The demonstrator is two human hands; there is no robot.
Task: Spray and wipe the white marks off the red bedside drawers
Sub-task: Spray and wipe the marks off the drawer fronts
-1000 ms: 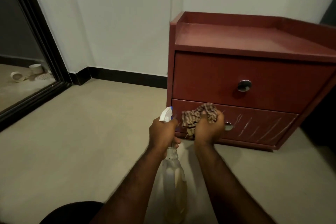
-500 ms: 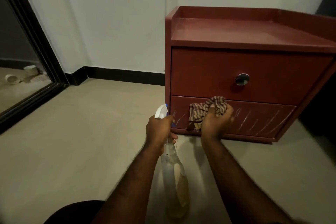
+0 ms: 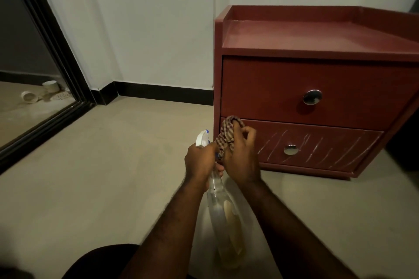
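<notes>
No writing, brand, number or sign could be read anywhere. The spray bottle (image 3: 223, 208) showed no legible label, and the red bedside drawers (image 3: 272, 88) bore only white marks (image 3: 273, 140), not letters.

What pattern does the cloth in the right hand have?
The cloth, held in the right hand, is checked in brown and pale tones, seen in the head view.
</notes>
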